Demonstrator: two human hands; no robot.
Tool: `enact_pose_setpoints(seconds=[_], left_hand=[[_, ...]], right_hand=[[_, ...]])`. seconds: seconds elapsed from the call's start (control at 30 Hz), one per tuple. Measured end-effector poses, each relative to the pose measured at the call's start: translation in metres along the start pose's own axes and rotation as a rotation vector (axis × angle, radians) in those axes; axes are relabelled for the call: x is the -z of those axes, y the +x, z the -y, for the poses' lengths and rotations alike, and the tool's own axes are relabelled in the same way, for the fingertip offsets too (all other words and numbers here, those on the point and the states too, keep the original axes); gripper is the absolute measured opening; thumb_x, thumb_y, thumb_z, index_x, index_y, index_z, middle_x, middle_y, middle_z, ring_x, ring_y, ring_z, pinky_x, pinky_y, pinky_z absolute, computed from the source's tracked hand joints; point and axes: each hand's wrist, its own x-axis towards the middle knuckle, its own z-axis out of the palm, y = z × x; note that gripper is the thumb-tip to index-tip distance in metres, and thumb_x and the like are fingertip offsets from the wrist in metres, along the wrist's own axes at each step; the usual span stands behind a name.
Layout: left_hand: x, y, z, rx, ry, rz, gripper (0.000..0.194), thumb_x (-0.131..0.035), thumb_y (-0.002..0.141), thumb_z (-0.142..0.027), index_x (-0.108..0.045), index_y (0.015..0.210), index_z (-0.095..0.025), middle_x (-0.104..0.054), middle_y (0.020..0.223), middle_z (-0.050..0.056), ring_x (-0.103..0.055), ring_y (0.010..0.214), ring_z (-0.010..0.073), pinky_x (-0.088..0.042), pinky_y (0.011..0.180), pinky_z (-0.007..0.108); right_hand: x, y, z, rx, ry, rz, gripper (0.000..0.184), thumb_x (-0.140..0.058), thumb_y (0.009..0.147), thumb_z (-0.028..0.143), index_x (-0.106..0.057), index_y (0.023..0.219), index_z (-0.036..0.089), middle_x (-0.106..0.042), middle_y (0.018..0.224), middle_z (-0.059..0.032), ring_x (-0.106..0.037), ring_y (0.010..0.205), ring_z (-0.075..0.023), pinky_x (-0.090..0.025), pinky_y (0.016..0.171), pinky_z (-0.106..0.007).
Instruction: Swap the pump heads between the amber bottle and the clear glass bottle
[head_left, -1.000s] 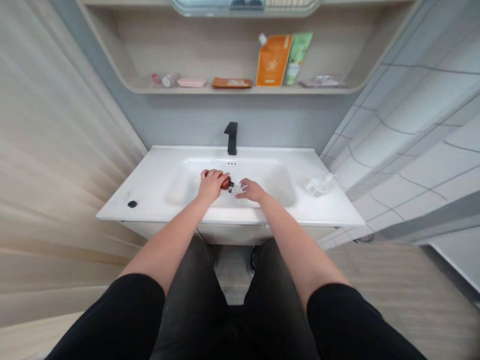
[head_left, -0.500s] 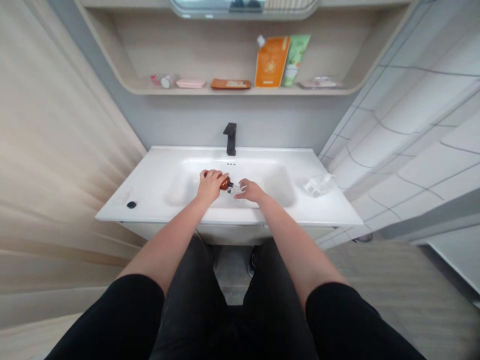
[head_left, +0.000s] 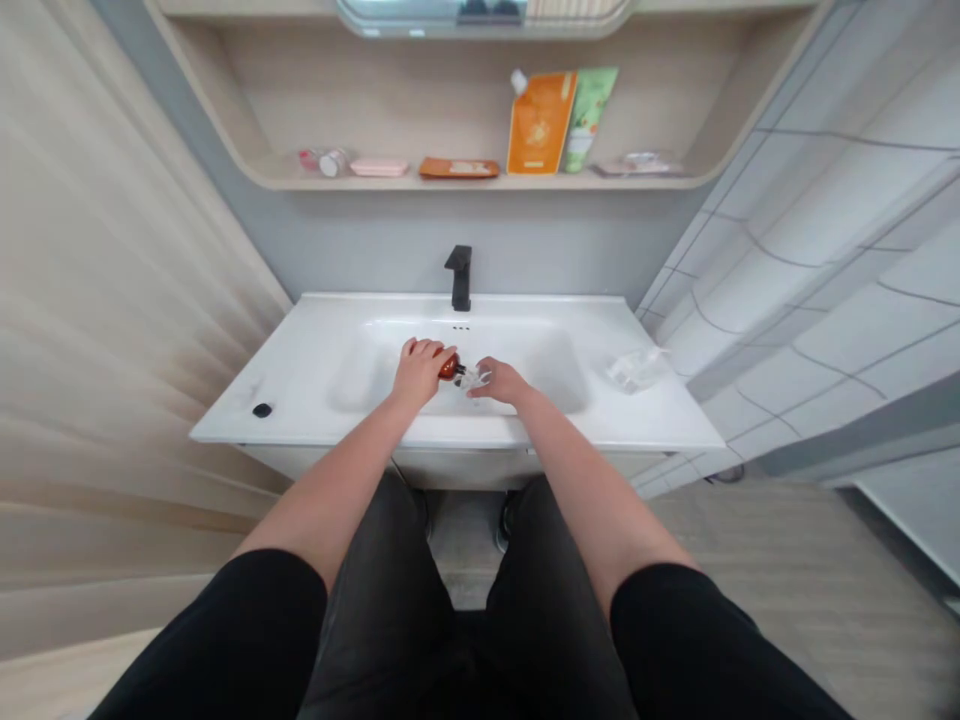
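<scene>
My left hand (head_left: 420, 372) grips a small amber bottle (head_left: 448, 367) from above, over the white sink basin (head_left: 465, 345). The bottle lies on its side, its dark neck pointing right. A clear plastic part (head_left: 474, 378), perhaps a cap or pump, sits at the bottle's neck. My right hand (head_left: 501, 381) pinches this clear part with its fingertips. The two hands nearly touch, and they hide most of the bottle.
A black faucet (head_left: 459, 278) rises behind the basin. A clear plastic wrapper (head_left: 637, 370) lies on the sink's right deck, and a small black disc (head_left: 262, 410) on its left deck. A shelf (head_left: 375, 178) above holds an orange pouch (head_left: 540, 122), a green tube (head_left: 589, 120) and small items.
Both hands and the bottle have stayed almost in place. The whole view has drifted slightly to the left.
</scene>
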Motion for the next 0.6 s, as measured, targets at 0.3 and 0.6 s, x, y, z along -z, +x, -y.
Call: enact_pose_setpoints(seconds=[0.3,0.6], left_hand=[[-0.0006,-0.0007,-0.0012,0.021,0.004,0.01,0.059,-0.052,0.103,-0.013,-0.069,0.155,-0.035,-0.073,0.147,0.015,-0.055,0.142,0.0376,-0.026,0.129,0.066],[0.0029,-0.0005,-0.0034,0.017,0.0,0.003,0.057,-0.05,0.105,-0.015,-0.068,0.155,-0.036,-0.071,0.148,0.015,-0.053,0.143,0.0376,-0.026,0.128,0.064]], right_hand=[[0.0022,-0.0013,-0.0008,0.041,-0.01,-0.008,0.066,-0.108,0.062,0.034,-0.071,0.115,0.025,-0.082,0.109,-0.0035,-0.079,0.098,-0.0245,-0.062,0.093,-0.037],[0.0028,-0.0015,-0.0012,0.063,-0.033,-0.026,0.064,-0.108,0.062,0.036,-0.071,0.113,0.026,-0.082,0.108,-0.0024,-0.079,0.096,-0.024,-0.062,0.092,-0.037]])
